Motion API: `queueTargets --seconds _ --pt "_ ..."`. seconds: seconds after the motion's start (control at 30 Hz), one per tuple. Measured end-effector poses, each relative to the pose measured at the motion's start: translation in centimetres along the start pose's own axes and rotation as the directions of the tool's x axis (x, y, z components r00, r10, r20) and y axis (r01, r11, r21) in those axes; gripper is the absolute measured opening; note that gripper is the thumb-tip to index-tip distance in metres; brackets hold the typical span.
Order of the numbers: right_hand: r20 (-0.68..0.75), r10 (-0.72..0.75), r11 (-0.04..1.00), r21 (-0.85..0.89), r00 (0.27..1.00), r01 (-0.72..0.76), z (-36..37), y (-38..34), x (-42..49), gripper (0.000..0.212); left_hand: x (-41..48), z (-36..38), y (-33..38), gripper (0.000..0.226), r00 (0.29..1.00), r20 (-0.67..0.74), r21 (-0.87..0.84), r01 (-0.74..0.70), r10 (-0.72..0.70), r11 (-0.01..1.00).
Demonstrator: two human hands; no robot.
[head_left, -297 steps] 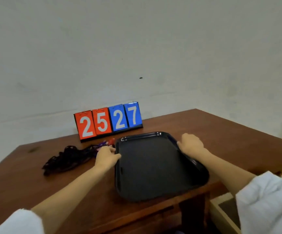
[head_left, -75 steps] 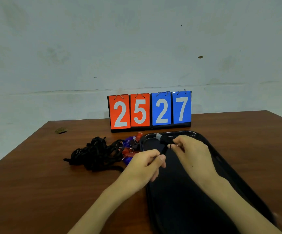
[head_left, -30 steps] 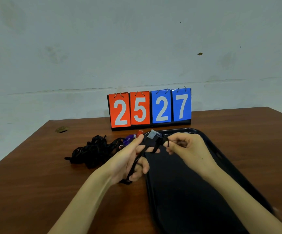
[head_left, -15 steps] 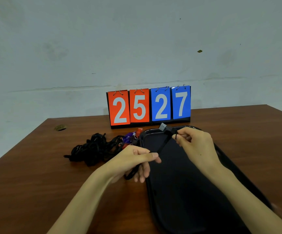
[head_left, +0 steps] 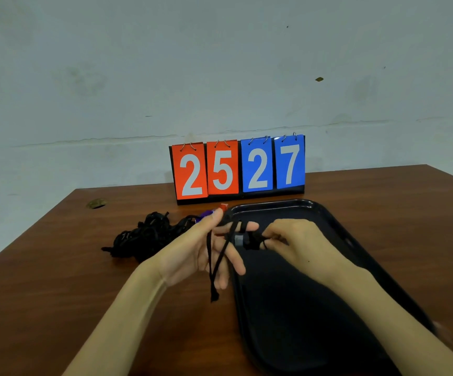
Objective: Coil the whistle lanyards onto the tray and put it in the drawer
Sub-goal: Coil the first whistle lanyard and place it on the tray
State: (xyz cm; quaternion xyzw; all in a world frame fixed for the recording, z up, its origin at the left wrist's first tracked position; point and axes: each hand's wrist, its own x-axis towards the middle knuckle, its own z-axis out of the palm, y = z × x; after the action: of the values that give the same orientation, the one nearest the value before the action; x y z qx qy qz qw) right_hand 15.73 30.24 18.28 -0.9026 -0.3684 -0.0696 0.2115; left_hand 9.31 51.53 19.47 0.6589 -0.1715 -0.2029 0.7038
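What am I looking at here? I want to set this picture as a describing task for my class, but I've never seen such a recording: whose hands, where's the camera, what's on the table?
No machine here: these are one person's two bare hands, filmed by a camera worn on that person's head, looking forward and down. The left hand shows on the left, the right hand on the right. On the brown table lie a black tray, a tangled pile of black lanyards to its left, and a flip scoreboard reading 25 and 27 at the back. The left hand's fingers are spread, with one black lanyard draped over them, its end dangling. The right hand pinches what seems a small grey-and-black whistle on that cord, above the tray.
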Motion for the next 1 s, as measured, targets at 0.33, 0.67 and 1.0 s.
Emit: queueTargets --seconds 0.33,0.67,1.0 --pt "0.111 -0.062 0.998 0.036 0.992 0.058 0.7 -0.5 0.0 0.008 1.2 -0.1 -0.8 0.071 0.939 -0.336 0.027 -0.062 0.067 0.998" --pt "-0.131 0.206 0.973 -0.078 0.970 -0.217 0.7 0.4 0.1 0.007 0.6 -0.3 -0.5 0.023 0.833 -0.544 0.102 0.190 -0.106 0.977" --pt "-0.494 0.374 0.925 0.132 0.785 -0.357 -1.6 2.7 0.2 0.008 0.5 -1.8 -0.6 0.018 0.811 -0.557 0.239 0.364 -0.181 0.900"
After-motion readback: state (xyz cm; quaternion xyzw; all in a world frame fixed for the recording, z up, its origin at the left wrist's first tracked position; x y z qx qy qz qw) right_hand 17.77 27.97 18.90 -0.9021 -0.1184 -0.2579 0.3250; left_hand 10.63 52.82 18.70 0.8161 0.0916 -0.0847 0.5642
